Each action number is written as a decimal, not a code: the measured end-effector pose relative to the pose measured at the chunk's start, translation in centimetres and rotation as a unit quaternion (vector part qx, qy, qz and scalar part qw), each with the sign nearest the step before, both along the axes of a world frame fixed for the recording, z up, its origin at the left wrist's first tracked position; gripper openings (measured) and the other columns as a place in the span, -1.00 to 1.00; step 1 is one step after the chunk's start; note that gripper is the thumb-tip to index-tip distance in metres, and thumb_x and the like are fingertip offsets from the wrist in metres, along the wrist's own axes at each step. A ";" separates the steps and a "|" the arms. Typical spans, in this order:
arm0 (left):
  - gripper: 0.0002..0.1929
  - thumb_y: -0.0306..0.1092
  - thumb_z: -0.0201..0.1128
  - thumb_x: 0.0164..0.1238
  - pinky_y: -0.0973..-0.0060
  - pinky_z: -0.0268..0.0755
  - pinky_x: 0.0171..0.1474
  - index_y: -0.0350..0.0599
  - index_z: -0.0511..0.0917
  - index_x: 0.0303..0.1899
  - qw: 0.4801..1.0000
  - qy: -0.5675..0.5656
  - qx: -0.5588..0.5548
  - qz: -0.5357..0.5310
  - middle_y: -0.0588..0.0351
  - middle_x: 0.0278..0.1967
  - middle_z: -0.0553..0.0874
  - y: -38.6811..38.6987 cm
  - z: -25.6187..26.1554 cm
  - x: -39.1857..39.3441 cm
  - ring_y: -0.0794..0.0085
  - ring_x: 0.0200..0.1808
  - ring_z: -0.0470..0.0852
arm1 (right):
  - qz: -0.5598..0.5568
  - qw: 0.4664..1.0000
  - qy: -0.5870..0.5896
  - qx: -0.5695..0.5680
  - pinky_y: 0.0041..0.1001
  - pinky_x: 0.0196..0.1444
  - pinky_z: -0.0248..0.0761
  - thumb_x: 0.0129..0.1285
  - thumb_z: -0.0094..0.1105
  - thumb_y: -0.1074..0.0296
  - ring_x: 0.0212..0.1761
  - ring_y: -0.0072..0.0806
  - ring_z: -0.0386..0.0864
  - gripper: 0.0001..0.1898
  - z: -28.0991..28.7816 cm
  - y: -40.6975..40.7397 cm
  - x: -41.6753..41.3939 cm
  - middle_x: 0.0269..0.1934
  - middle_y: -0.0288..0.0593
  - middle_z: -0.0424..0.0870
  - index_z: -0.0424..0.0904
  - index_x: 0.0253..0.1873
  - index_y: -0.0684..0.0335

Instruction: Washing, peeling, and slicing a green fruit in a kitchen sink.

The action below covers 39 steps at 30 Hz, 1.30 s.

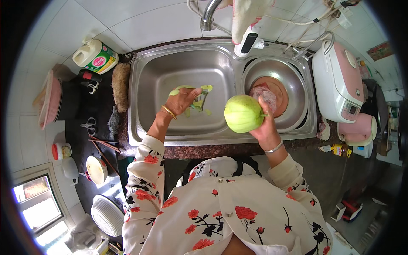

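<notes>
My right hand (pixel 266 126) holds a round, pale green gourd or melon (pixel 244 113) by its stem side, over the divider between the two basins. My left hand (pixel 183 101) grips a peeler (pixel 204 98) above the large stainless steel basin (pixel 153 95). Strips of green peel (pixel 187 112) lie on the basin floor, and some peel is at the left fingers. Behind the gourd, a metal bowl (pixel 293 76) sits in the small basin. It holds a reddish-brown round board or lid (pixel 282 92) and a clear plastic bag (pixel 266 95) whose contents I cannot tell.
A curved faucet (pixel 207 22) and a white tap unit (pixel 246 43) rise behind the sink. At right stands a pink and white rice cooker (pixel 338 79). A loofah (pixel 121 87), scissors (pixel 90 126), chopsticks (pixel 103 145), a bowl (pixel 96 170) and a detergent jug (pixel 95 57) are at left.
</notes>
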<state>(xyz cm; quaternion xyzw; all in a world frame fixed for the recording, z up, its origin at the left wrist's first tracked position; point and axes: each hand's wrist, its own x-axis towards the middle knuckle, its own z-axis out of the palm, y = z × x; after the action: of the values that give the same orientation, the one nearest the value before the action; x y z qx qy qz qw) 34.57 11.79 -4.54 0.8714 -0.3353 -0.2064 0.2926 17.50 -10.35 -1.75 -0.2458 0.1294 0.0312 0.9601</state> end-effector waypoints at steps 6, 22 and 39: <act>-0.70 -0.22 -0.05 0.35 0.35 0.46 -0.32 -0.06 0.43 0.03 0.919 -0.131 0.342 -0.146 -0.05 -0.28 0.61 0.7 -8.8 -1.1 0.18 -0.21 0.60 | 0.041 0.982 0.058 0.177 -0.21 0.17 0.33 0.26 -0.03 -0.12 0.07 -0.22 0.50 -0.44 -1.8 0.2 0.3 0.04 -0.05 0.54 0.48 0.07 0.30; -0.68 -0.12 0.12 0.33 0.25 0.26 0.02 -0.21 0.47 -0.13 0.963 -0.159 -0.187 -0.107 -0.03 -0.30 0.62 -3.0 3.0 -3.4 0.08 -0.24 0.53 | 0.083 0.981 0.070 0.159 -0.12 0.09 0.38 0.24 -0.01 -0.13 0.05 -0.17 0.52 -0.45 -2.1 1.1 0.0 0.01 -0.07 0.57 0.48 0.07 0.26; -0.56 0.03 -0.16 0.42 0.26 0.45 -0.13 -0.07 0.61 -0.23 0.985 -0.031 0.169 -0.002 -0.05 -0.25 0.66 0.2 -5.4 -1.0 0.06 -0.24 0.63 | 0.082 0.995 0.013 0.059 0.01 0.20 0.24 0.30 -0.02 0.01 0.25 -0.16 0.34 -0.46 -2.1 -0.3 -0.4 0.22 -0.04 0.36 0.28 0.24 0.27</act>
<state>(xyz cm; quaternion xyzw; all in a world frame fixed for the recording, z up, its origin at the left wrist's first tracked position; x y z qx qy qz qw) 33.54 11.95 -9.90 0.9135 -0.3064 -0.2335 0.1306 17.06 -10.66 -3.89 -0.1980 0.1191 0.1211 0.9654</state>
